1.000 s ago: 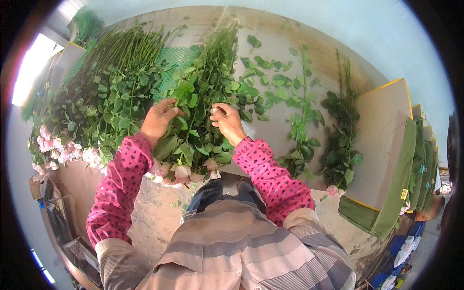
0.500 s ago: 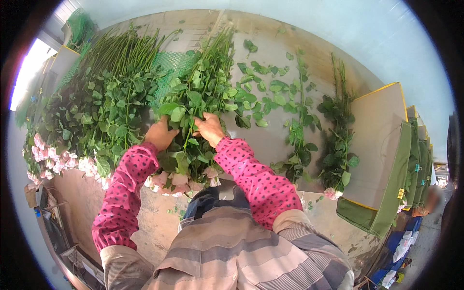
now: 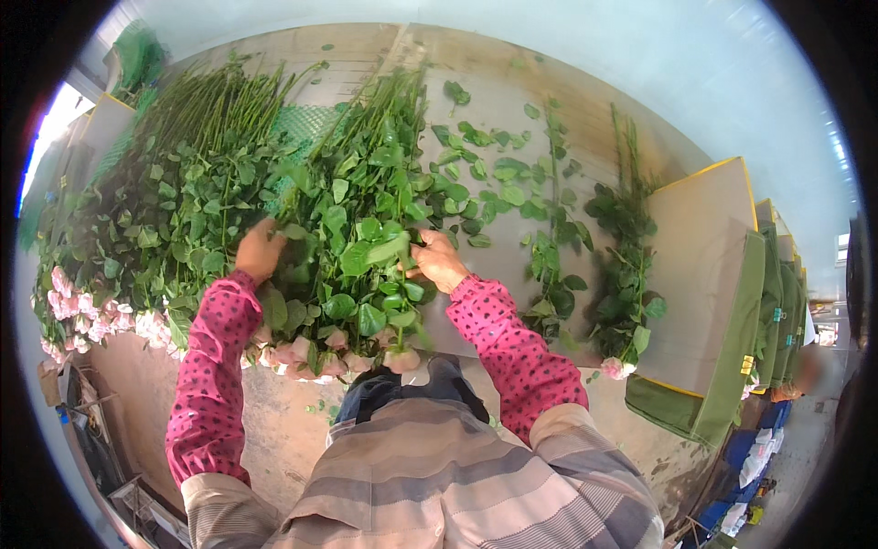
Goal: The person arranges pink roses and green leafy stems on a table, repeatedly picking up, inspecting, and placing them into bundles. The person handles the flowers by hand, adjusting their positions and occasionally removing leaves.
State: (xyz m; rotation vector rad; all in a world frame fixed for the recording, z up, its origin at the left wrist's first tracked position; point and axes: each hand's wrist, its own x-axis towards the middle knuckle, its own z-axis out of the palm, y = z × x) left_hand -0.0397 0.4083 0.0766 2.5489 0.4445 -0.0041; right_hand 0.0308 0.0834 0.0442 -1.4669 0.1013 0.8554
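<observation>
A middle bunch of leafy roses [image 3: 343,215] lies on the table in front of me, its pale pink heads [image 3: 302,352] over the near edge and its stems pointing away. My right hand [image 3: 441,261] is at the bunch's right side, fingers closed around a rose [image 3: 395,297] at its leafy stem. Along the left side of the bunch is my left hand [image 3: 261,249], its fingertips hidden in the leaves. Both forearms wear pink spotted sleeves.
A larger heap of roses [image 3: 174,201] covers the table's left, by green netting [image 3: 311,128]. Loose leaves [image 3: 512,169] scatter right of the bunch. Farther right lie a few stems [image 3: 553,238] and a small rose bunch [image 3: 626,247], beside a grey panel with yellow edging [image 3: 704,274] and green cloth.
My hands have moved apart: the left to the left, the right to the right. The rose heads in the middle bunch are spread wider, and a rose has shifted right with my right hand.
</observation>
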